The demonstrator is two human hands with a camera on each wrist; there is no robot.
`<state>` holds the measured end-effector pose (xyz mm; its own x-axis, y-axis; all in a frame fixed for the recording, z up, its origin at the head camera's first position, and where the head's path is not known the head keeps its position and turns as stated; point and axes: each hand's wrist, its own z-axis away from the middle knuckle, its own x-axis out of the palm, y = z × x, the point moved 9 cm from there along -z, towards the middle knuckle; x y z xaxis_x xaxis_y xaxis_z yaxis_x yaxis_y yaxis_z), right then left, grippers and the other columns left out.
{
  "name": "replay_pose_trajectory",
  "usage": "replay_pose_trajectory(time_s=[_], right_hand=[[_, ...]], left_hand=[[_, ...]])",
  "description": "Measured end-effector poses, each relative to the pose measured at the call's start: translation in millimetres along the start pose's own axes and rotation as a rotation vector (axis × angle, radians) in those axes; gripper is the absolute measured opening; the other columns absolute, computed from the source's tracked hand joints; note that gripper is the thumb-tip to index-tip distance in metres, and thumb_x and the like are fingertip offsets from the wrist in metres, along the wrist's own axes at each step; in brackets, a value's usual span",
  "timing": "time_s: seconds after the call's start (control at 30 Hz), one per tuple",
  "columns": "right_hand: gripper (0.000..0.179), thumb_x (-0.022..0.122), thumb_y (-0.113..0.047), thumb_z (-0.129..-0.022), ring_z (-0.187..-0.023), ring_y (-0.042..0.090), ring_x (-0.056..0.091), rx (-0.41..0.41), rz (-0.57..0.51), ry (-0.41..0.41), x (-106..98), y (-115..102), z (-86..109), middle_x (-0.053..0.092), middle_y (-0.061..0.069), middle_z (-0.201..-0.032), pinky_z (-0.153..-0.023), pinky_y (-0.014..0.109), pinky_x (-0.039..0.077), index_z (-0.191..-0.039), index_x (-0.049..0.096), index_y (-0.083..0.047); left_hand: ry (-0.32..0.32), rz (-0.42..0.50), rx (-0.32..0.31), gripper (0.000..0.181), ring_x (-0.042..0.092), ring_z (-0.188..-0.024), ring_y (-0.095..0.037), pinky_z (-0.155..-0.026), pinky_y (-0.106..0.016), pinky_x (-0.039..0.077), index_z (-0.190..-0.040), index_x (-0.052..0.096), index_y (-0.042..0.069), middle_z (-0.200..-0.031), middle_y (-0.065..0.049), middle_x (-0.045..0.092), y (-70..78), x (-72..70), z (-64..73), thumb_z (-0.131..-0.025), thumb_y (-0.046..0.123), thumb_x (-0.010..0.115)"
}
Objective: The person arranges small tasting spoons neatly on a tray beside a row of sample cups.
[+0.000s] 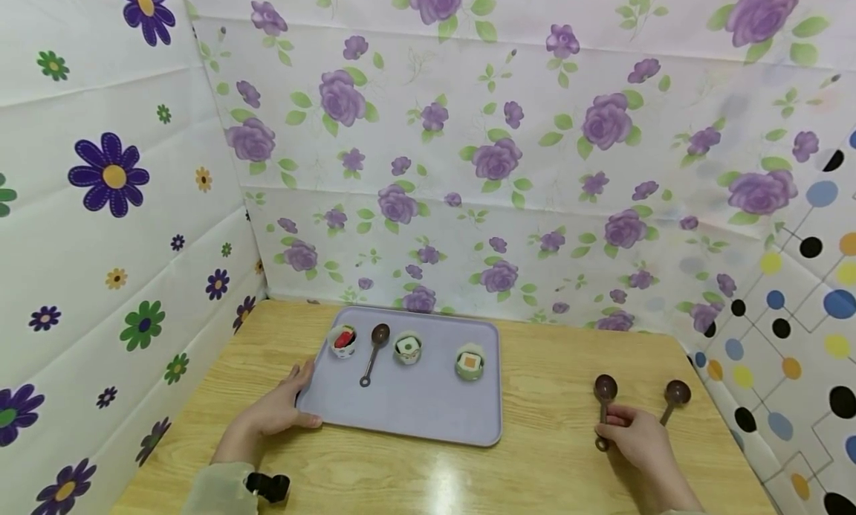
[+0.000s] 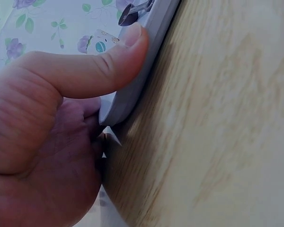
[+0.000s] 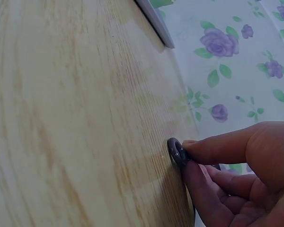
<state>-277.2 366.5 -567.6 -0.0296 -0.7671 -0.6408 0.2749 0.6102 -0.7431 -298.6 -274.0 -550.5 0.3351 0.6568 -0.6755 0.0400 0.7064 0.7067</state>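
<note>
My left hand point(image 1: 273, 409) grips the front left corner of a lavender tray point(image 1: 401, 415); in the left wrist view the thumb point(image 2: 104, 71) lies over the rim, with the other fingers partly hidden beyond the edge. To the right, my right hand point(image 1: 640, 439) pinches the handle of a brown spoon point(image 1: 605, 388) between thumb and fingers. In the right wrist view the spoon's ring end point(image 3: 177, 152) pokes out past the fingertips, close over the wood. Just beyond that hand lies a second brown spoon point(image 1: 678, 393), its handle end hidden behind the hand.
On the tray sit a small cup with red contents point(image 1: 343, 342), a third brown spoon point(image 1: 374, 354), a cup with a green-dotted white piece point(image 1: 407, 348) and a green cup with an orange-centred white square point(image 1: 470, 363). Patterned cloth walls point(image 1: 428, 166) border the wooden table point(image 1: 535, 426).
</note>
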Motion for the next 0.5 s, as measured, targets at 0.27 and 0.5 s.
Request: replay_pose_trajectory(time_s=[0.27, 0.5], right_hand=[[0.056, 0.082, -0.017, -0.092, -0.096, 0.024, 0.071, 0.002, 0.007, 0.004, -0.2, -0.4, 1.1, 0.076, 0.013, -0.105, -0.07, 0.023, 0.054, -0.134, 0.063, 0.015], [0.055, 0.082, -0.015, -0.092, -0.097, 0.026, 0.07, 0.021, -0.02, 0.009, 0.4, -1.5, 2.7, 0.076, 0.014, -0.106, -0.07, 0.023, 0.056, -0.134, 0.064, 0.015]], left_hand=[[-0.002, -0.002, 0.001, 0.126, -0.004, -0.158, -0.056, -0.123, -0.075, 0.005, -0.168, 0.009, -0.006, -0.172, -0.036, 0.001, 0.9, -0.3, -0.1, -0.081, 0.029, 0.094], [-0.011, 0.002, -0.03, 0.127, -0.005, -0.158, -0.056, -0.122, -0.075, 0.004, -0.169, 0.008, -0.004, -0.173, -0.034, 0.0, -2.5, -0.1, -0.7, -0.082, 0.033, 0.094]])
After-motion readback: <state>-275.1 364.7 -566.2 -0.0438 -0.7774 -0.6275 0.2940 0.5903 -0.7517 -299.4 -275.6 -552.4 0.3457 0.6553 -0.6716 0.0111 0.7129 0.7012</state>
